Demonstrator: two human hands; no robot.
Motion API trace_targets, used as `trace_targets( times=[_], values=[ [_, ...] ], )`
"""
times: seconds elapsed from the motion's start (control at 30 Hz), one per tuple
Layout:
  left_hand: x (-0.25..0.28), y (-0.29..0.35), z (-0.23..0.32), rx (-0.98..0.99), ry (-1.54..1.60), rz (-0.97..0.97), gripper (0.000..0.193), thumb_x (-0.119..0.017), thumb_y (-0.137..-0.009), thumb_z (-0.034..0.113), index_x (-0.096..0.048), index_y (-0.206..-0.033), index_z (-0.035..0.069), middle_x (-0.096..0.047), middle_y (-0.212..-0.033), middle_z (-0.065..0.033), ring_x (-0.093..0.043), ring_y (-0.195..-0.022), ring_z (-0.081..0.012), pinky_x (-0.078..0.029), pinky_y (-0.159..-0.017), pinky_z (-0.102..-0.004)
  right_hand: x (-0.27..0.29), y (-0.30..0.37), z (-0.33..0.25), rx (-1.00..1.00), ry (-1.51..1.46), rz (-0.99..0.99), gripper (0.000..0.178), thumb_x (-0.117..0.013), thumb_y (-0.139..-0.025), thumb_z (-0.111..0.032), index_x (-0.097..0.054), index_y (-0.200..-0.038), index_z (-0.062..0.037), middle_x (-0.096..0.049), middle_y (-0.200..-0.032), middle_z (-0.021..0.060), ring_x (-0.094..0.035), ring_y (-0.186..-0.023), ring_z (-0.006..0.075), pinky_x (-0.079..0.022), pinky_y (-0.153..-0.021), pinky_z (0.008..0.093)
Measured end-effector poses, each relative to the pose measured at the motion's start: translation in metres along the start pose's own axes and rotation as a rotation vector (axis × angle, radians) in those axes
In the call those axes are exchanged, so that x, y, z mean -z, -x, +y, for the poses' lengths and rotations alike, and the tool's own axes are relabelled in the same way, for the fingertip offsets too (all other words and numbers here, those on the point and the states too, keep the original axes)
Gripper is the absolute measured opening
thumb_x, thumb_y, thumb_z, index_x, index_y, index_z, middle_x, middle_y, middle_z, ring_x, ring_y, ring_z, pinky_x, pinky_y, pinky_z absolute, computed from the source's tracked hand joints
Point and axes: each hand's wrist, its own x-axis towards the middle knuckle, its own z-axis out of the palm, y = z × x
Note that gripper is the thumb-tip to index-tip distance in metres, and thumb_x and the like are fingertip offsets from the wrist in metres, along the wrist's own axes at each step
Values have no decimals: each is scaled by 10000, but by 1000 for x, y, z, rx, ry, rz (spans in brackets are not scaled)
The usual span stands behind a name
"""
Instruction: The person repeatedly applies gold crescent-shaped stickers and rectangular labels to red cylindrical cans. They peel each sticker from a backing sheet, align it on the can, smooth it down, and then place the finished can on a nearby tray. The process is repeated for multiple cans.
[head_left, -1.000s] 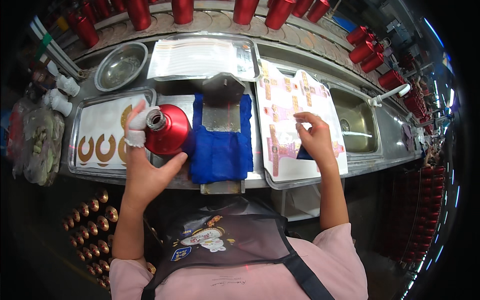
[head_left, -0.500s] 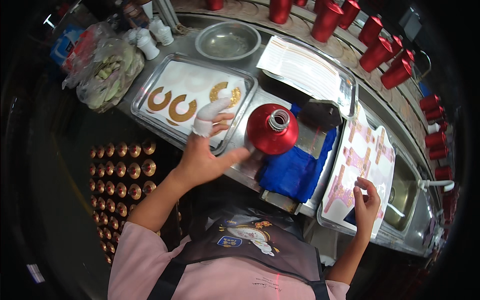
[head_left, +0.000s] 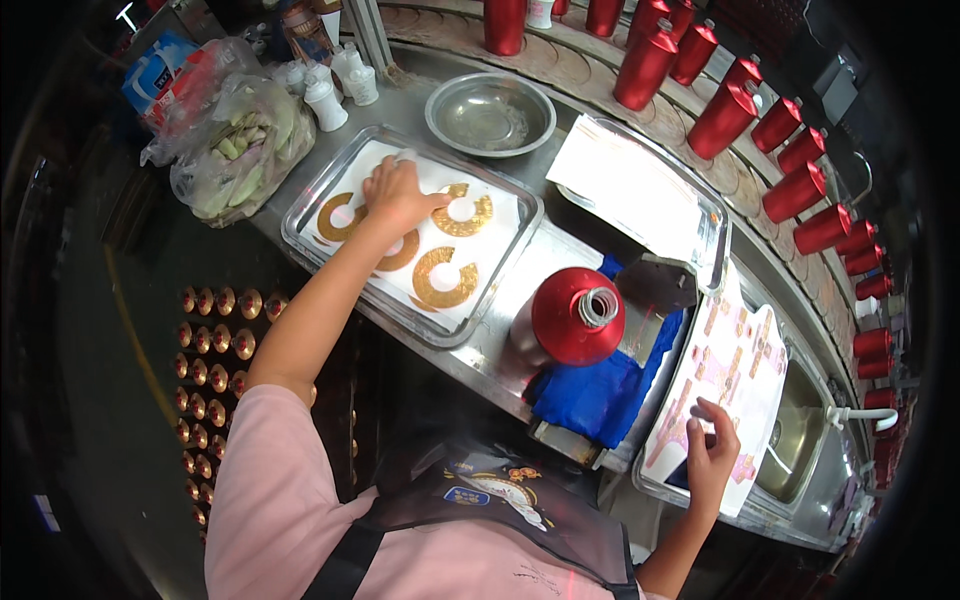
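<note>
My left hand (head_left: 398,195) reaches over a metal tray (head_left: 455,335) with white sheets bearing several gold C-shaped decals (head_left: 445,278). Its thumb is stretched out, and white covering shows at a fingertip; whether it touches a decal is hidden. Beside the right-hand tray, my right hand (head_left: 712,450) has curled fingers, with a dark blue flat piece (head_left: 679,473) apparently held against the palm. Between my hands, a red metallic bottle (head_left: 577,325) with an open threaded silver neck leans toward me. Next to it are a blue cloth (head_left: 600,400) and a dark block (head_left: 655,284).
Pink-and-gold decals lie on the right-hand tray (head_left: 650,487), beside a sink (head_left: 800,425). A metal bowl (head_left: 490,115) and a paper-topped tray (head_left: 630,185) stand behind. Red bottles (head_left: 722,120) line a curved conveyor. Bagged scraps (head_left: 235,160) and white bottles (head_left: 325,105) occupy the far left.
My left hand has moved away from the bottle, further over the gold decals, uncovering another C-shape near the tray's front. My right hand stays by the right-hand tray. The whole view has shifted.
</note>
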Motion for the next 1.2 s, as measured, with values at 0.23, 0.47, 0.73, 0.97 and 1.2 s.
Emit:
trace_targets(
  times=[0.23,0.47,0.73,0.97,1.2],
  values=[
    [16,-39,-72,160,-15,83,832,-870,-697,546,-601,-1286,23,-599,-1356,-239,-550,-1288,-413,-437,-1083,-488,-2,-4,11,5,-13,38,302,-694,-942,-105,-697,-1230,-15,-712,-1030,50,-500,-670,36,-367,-558,195],
    [23,-56,-81,212,-4,77,697,-863,-735,478,-628,-1237,55,-669,-1295,-189,-621,-1245,-349,-471,-1032,-515,-17,-7,-13,56,-14,-53,294,-693,-945,-99,-704,-1231,-33,-718,-1018,25,-479,-625,27,-370,-553,195],
    [9,-72,-99,167,-11,356,423,-769,-850,301,-654,-1199,90,-739,-1074,-203,-710,-1019,-409,-561,-866,-497,-25,11,-23,25,-71,-74,300,-686,-923,-67,-708,-1219,-23,-724,-1011,42,-487,-614,30,-373,-537,212],
    [33,-14,-78,-135,264,514,257,-814,-797,140,-611,-879,6,-724,-824,-176,-728,-771,-349,-572,-723,-438,-45,49,-78,130,-281,-386,272,-691,-926,-59,-716,-1191,-2,-714,-972,79,-593,-714,62,-450,-617,216],
    [82,127,-23,-174,1122,213,473,-766,-830,6,-584,-1263,-49,-670,-882,-73,-683,-769,-116,-531,-648,-252,-199,47,-136,66,-779,-709,422,-723,-968,-192,-641,-1345,-22,-694,-1056,35,-609,-826,63,-473,-720,211]
  ],
)
